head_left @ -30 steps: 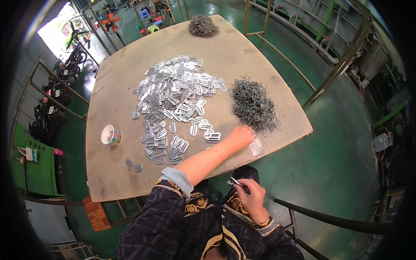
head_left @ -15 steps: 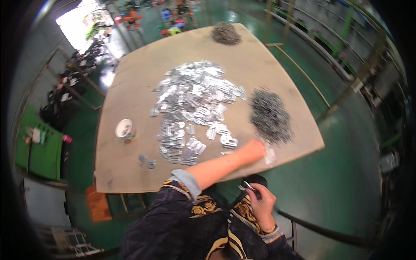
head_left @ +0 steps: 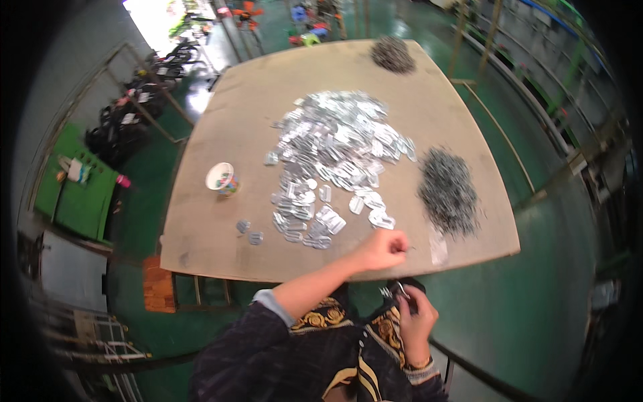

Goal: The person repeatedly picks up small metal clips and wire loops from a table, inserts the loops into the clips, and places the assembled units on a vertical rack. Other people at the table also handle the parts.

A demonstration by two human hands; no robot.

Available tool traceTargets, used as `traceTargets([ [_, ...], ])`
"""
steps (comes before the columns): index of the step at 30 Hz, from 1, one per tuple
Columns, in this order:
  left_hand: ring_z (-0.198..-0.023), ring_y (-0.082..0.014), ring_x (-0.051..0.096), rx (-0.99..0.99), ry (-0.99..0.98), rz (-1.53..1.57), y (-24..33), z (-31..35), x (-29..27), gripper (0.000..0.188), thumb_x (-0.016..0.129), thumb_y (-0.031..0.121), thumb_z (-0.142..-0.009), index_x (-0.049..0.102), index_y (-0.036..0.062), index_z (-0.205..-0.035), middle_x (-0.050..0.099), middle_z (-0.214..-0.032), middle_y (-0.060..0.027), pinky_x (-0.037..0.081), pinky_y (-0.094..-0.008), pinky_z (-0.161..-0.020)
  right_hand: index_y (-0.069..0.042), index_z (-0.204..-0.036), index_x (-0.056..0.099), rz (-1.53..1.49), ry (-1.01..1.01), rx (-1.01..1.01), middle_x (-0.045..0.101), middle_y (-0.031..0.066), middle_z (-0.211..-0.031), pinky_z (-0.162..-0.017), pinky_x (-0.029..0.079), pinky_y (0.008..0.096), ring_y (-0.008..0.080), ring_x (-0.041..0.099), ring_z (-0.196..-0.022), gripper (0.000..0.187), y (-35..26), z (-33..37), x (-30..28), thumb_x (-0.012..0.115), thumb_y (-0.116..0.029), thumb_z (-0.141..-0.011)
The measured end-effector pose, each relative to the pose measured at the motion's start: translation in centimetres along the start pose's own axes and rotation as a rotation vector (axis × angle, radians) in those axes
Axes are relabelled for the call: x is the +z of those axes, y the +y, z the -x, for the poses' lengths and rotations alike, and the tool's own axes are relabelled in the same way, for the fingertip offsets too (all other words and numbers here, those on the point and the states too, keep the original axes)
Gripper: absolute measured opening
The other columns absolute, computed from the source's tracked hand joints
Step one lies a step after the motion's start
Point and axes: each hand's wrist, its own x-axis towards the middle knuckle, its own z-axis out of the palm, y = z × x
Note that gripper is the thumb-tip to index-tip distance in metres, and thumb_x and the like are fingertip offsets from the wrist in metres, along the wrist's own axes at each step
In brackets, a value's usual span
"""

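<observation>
My left hand (head_left: 385, 250) is closed in a pinch over the table's near edge. A thin dark sliver, perhaps a metal pin (head_left: 411, 248), sticks out at its fingertips. Below the edge, close to my body, my right hand (head_left: 416, 313) grips a shiny metal buckle (head_left: 402, 289) between thumb and fingers; part of it is hidden. Ahead of my left hand spreads a large heap of silvery flat buckles (head_left: 338, 137), with a few loose ones at its near side. A pile of thin dark grey metal pins (head_left: 449, 191) lies to the right.
The brown-topped table (head_left: 201, 258) has a paper cup (head_left: 222, 179) at the left, with two small grey pieces (head_left: 249, 232) nearer me. A clear plastic scrap (head_left: 439, 248) lies by the pins. At the far edge is a brownish pile (head_left: 393, 55). A wooden stool (head_left: 159, 288) stands lower left.
My left hand has come back from beside the pin pile, leftward over the buckle side. My right hand still holds the buckle. The whole view has shifted with my head.
</observation>
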Motion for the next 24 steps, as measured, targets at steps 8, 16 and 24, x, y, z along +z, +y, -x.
traceTargets([
  [8, -0.09, -0.0177, 0.057, 0.306, -0.031, -0.162, 5.2, 7.9, -0.2, 0.014, 0.072, 0.002, -0.074, 0.065, 0.0035, -0.087, 0.059, -0.098, -0.0071, 0.045, -0.0309, -0.08, -0.001, -0.112, 0.064, -0.036, -0.001, -0.015, 0.07, 0.0103, -0.088, -0.072, 0.053, 0.0259, 0.014, 0.068, -0.079, 0.037, -2.3, -0.7, 0.0, 0.07, 0.009, -0.077],
  [16, -0.095, -0.0249, 0.058, 0.365, 0.057, -0.275, 4.9, 8.1, 0.3, 0.017, 0.073, 0.002, -0.073, 0.064, 0.0044, -0.087, 0.059, -0.1, -0.0092, 0.044, -0.0355, -0.084, -0.003, -0.116, 0.062, -0.079, -0.077, 0.01, 0.07, 0.0111, -0.09, -0.074, 0.054, 0.0276, 0.0151, 0.069, -0.082, 0.042, -3.0, -0.5, 0.3, 0.068, 0.011, -0.078],
  [24, -0.082, -0.027, 0.065, 0.497, 0.041, -0.226, 3.4, 10.2, -0.3, 0.018, 0.069, -0.002, -0.076, 0.057, 0.0049, -0.087, 0.069, -0.096, -0.0111, 0.048, -0.0358, -0.073, 0.001, -0.113, 0.063, -0.203, -0.183, -0.083, 0.071, 0.0142, -0.094, -0.076, 0.054, 0.0321, 0.0224, 0.07, -0.085, 0.041, -0.8, -1.5, -0.4, 0.073, 0.0, -0.073],
])
